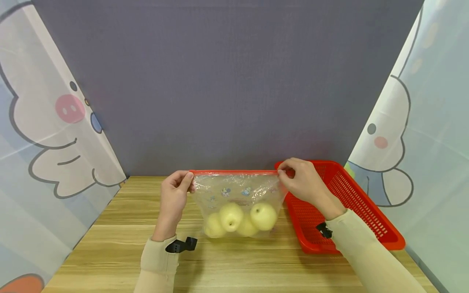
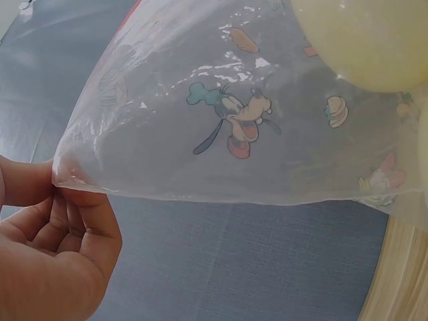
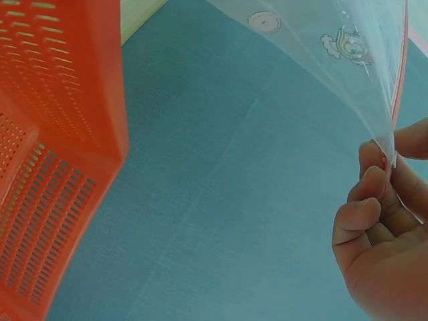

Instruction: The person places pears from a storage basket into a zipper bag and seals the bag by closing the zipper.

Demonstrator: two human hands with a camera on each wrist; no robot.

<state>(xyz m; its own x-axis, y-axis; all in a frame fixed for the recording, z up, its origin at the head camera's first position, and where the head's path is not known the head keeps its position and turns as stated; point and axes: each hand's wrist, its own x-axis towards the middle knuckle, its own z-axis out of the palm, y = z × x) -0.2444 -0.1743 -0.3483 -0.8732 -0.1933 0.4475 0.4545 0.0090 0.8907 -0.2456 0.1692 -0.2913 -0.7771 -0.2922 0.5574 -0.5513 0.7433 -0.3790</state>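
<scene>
A clear zip bag (image 1: 238, 187) with a red top strip and cartoon prints hangs stretched between both hands. Several pale yellow-green round fruits, perhaps pears or apples (image 1: 264, 216), lie in its lower part. My left hand (image 1: 175, 195) pinches the top left corner between thumb and fingers; the left wrist view shows that hand (image 2: 60, 247) at the bag's edge (image 2: 167, 147). With thumb and fingers, my right hand (image 1: 304, 181) pinches the top right corner. In the right wrist view the hand (image 3: 388, 227) grips the end of the red strip.
A red perforated plastic basket (image 1: 315, 240) stands to the right, close to the bag and below my right forearm. Under everything is a wood-grain table (image 1: 234, 268). A dark grey panel (image 1: 234, 89) rises behind it, with cartoon-printed curtains (image 1: 47, 162) at the sides.
</scene>
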